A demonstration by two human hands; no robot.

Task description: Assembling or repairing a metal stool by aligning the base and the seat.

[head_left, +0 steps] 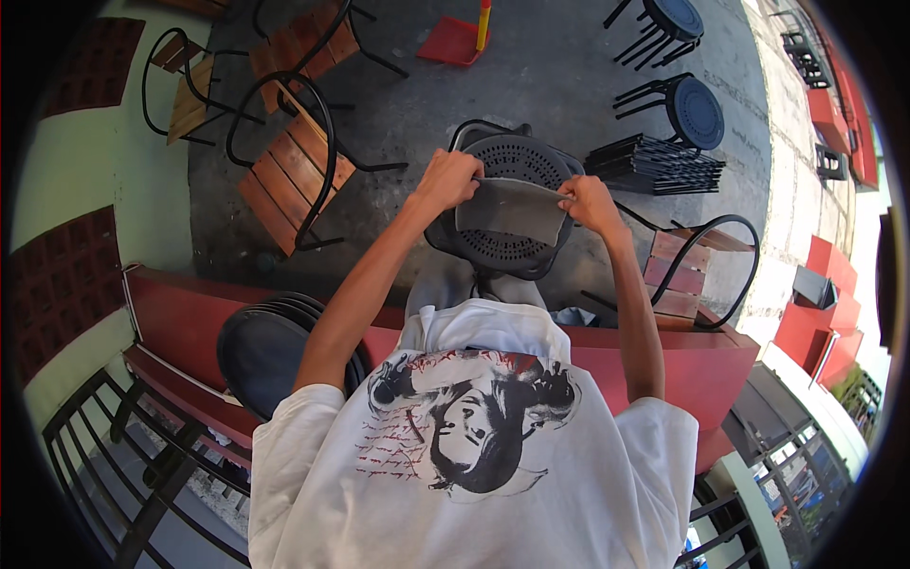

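A: ok remote people, what's your feed showing?

B: closest to me, some round black discs (261, 349) stacked by the left elbow; next, a grey cloth (510, 211) spread between two hands, over a black stool (517, 156) with a holey seat; can't tell if they touch

A: any tips?

B: I'd hold the top corners level and pull evenly; too hard and one probably slips

A: and the fingers (571, 193)?

B: pinched narrow on both sides; left hand (447, 180) has one top corner, right hand (591, 203) the other; beyond that I've got a slatted wooden chair (292, 171), then a red dustpan (449, 42) way back
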